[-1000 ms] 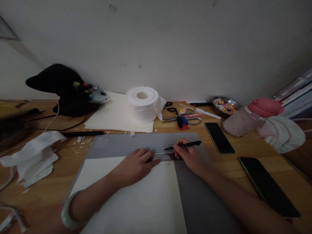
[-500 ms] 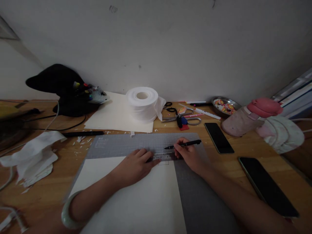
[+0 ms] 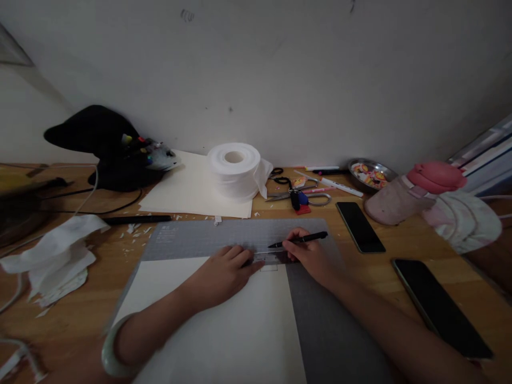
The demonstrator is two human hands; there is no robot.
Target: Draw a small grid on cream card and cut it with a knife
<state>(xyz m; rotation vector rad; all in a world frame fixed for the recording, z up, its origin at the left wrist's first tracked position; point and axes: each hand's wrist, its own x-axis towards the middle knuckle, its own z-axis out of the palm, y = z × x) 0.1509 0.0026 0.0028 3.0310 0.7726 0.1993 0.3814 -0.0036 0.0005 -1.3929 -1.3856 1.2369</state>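
A large cream sheet of paper (image 3: 240, 330) lies on a grey cutting mat (image 3: 320, 325). Across the sheet's top edge rests a clear ruler (image 3: 266, 258), pressed by the fingers of my left hand (image 3: 226, 272). Just below the ruler a small rectangle is drawn on the paper. My right hand (image 3: 306, 253) is closed around a black pen (image 3: 314, 237), whose tip points left, just above the ruler. Whether the tip touches anything cannot be made out. A pale bangle (image 3: 110, 346) circles my left wrist.
Behind the mat stand a tissue roll (image 3: 234, 178) on cream sheets (image 3: 176, 192), scissors (image 3: 320, 199) and a metal bowl (image 3: 372, 175). Two phones (image 3: 360, 226) and a pink-lidded bottle (image 3: 396, 200) are at the right. Crumpled tissue (image 3: 60, 261) and a black bag (image 3: 96, 144) lie left.
My right hand and the pen have shifted slightly left, and the pen lies at a flatter angle. My left hand stays on the ruler.
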